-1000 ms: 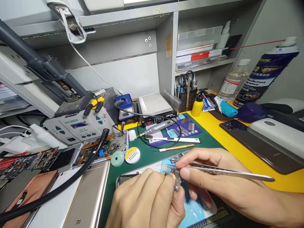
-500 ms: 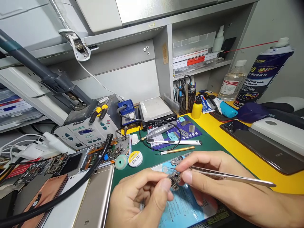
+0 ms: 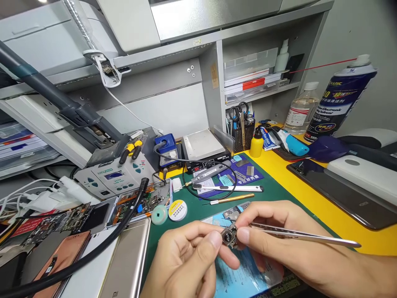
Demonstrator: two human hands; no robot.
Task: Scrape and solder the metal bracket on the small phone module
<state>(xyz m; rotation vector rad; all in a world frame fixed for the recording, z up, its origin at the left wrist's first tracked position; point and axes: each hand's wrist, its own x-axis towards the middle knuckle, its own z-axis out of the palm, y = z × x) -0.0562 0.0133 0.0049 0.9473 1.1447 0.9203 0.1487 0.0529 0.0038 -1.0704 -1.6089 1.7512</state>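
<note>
Between both hands is a small metal camera module (image 3: 228, 236) with a round dark lens facing up. My left hand (image 3: 189, 256) pinches its left edge between thumb and forefinger. The fingertips of my right hand (image 3: 276, 236) pinch its right edge. Silver tweezers (image 3: 310, 236) also rest in my right hand, their long end pointing right. Below the hands lies a light blue sheet (image 3: 232, 275), and a small metal part (image 3: 232, 213) sits just behind the module.
A green mat (image 3: 198, 205) holds a gold-handled tool (image 3: 237, 198), a white brush (image 3: 229, 188) and a round tin (image 3: 178, 210). Phones (image 3: 124, 256) and a black hose (image 3: 102, 248) are at left. Another phone (image 3: 338, 194) lies at right.
The module has turned so that its round lens now shows. My left fingers have shifted slightly, with one fingertip extending further under the module. The whole view has moved a little.
</note>
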